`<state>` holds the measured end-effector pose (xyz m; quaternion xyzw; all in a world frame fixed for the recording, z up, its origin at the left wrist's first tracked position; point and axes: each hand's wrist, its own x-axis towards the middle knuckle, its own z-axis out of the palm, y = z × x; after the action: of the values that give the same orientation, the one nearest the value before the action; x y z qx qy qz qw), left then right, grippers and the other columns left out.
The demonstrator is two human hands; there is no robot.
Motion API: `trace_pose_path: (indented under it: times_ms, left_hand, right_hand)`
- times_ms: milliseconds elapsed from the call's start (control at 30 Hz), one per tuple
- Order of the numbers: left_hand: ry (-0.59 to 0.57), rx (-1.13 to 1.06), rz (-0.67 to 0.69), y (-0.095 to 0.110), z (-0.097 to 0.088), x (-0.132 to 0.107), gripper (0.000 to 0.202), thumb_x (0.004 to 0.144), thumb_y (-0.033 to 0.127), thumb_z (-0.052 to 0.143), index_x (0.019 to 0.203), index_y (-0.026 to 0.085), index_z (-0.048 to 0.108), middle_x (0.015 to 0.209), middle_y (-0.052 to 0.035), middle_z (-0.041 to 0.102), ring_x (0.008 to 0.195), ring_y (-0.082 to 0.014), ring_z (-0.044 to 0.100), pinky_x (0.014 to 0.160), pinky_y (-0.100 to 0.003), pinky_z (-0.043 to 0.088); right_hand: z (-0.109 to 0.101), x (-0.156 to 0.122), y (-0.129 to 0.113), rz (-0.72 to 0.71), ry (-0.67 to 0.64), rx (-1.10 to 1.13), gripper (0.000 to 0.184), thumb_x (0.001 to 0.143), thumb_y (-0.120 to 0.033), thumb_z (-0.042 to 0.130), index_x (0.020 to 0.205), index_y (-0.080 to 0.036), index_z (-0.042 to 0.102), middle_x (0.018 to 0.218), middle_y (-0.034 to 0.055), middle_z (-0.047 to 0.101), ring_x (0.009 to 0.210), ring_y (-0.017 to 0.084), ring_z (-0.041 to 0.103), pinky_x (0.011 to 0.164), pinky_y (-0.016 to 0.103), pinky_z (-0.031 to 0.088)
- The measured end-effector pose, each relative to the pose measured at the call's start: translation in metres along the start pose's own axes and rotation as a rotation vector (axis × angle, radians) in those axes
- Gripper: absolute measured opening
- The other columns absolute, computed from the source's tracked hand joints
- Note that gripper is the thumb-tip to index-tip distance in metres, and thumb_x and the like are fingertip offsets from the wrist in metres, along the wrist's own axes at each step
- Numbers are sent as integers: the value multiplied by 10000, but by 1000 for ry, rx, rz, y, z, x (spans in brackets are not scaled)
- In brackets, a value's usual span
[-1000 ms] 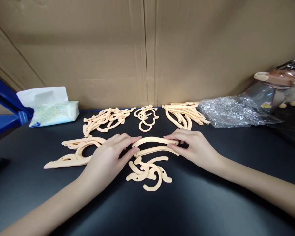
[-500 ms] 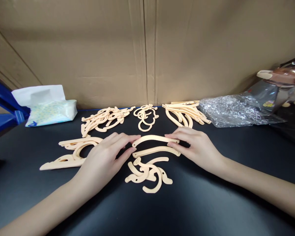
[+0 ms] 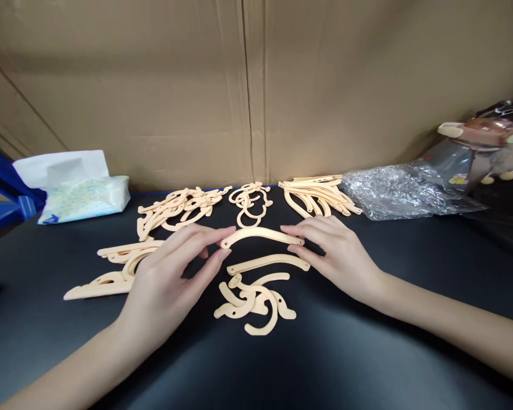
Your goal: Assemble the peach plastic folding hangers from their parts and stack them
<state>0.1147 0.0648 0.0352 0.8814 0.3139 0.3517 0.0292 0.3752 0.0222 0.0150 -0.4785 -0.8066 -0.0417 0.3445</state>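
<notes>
Between my two hands is a curved cream plastic strip [image 3: 260, 232] with a hole near each end, lifted off the table. My left hand [image 3: 171, 270] pinches its left end between thumb and fingertips. At the other end, my right hand [image 3: 340, 256] grips it the same way. A similar curved strip [image 3: 267, 262] lies on the black table just below the held one. Closer to me is a small heap of hook-shaped cream pieces [image 3: 256, 302]. Folded-looking cream hanger-like pieces [image 3: 98, 286] lie left of my left hand, which partly covers them.
Along the back lie a pile of cream pieces [image 3: 179, 205], a smaller group of curved ones [image 3: 251, 205] and a stack of long strips [image 3: 320, 191]. A tissue pack [image 3: 85, 196] stands at left. Crumpled clear plastic [image 3: 402, 191] and a transparent bottle [image 3: 465, 154] are at right.
Both hands have moved slightly left and up with the held strip, widening the gap to the strip below. The whole view has shifted a little.
</notes>
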Motion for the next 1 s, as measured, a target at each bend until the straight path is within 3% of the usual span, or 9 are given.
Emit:
trace_pose_path:
  times_ms: [67, 133, 233, 300, 400, 533, 700, 1000]
  left_hand:
    - [35, 6, 93, 10, -4, -2, 294, 944, 156, 552, 1227, 233, 563, 1034, 1, 613, 839, -109, 583, 781, -220, 469]
    - [-10, -1, 213, 19, -6, -5, 373, 947, 138, 541, 1309, 217, 498, 1122, -20, 617, 949, -125, 598, 866, -227, 468]
    - [-114, -78, 347, 26, -2, -10, 504, 948, 131, 535, 1418, 175, 361, 1259, -68, 593, 1106, -149, 571, 956, -248, 446]
    - [-113, -76, 331, 24, 3, -11, 526, 937, 158, 567, 1418, 170, 354, 1284, -84, 583, 1135, -168, 561, 948, -275, 446]
    - [-96, -21, 212, 19, 8, -11, 422, 930, 294, 607, 1317, 203, 467, 1159, -58, 643, 1008, -186, 602, 828, -311, 460]
    - [-136, -64, 170, 19, 8, -8, 224, 933, 351, 599, 1134, 255, 571, 907, 19, 684, 779, -152, 598, 671, -294, 421]
    - [-145, -198, 77, 26, 3, -7, 51, 945, 240, 575, 976, 259, 611, 784, 55, 657, 687, -104, 584, 632, -238, 438]
    - [-181, -348, -125, 30, 6, -10, 146, 861, 297, 675, 976, 287, 586, 844, 71, 660, 720, -97, 610, 634, -197, 485]
  right_hand:
    - [-2, 0, -5, -47, 34, -51, 214, 926, -186, 615, 1137, -161, 628, 954, 27, 712, 889, 186, 623, 850, 351, 432]
    - [-6, 0, -11, -64, 61, -35, 146, 928, -160, 604, 1071, -160, 631, 942, 26, 714, 872, 177, 626, 840, 344, 436]
    - [-11, 1, -23, 56, 52, 213, 79, 910, -126, 608, 976, -169, 612, 955, 28, 700, 856, 147, 640, 787, 287, 476]
    - [-14, 3, -30, 221, -6, 535, 68, 875, -147, 647, 900, -183, 596, 977, 22, 679, 848, 135, 650, 730, 251, 506]
    - [-15, 6, -39, 425, -102, 1035, 162, 807, -160, 720, 767, -183, 564, 937, 6, 664, 779, 122, 659, 653, 228, 533]
    - [-11, 6, -43, 502, -172, 1336, 179, 750, -61, 742, 745, -169, 599, 921, 5, 682, 815, 130, 688, 688, 236, 558]
    - [-10, 3, -41, 459, -315, 1347, 121, 760, -78, 746, 818, -168, 689, 1103, 40, 657, 929, 162, 693, 797, 285, 577]
    - [-16, 3, -43, 374, -357, 1188, 262, 803, -106, 731, 1000, -276, 760, 1205, 34, 629, 1076, 179, 637, 862, 292, 570]
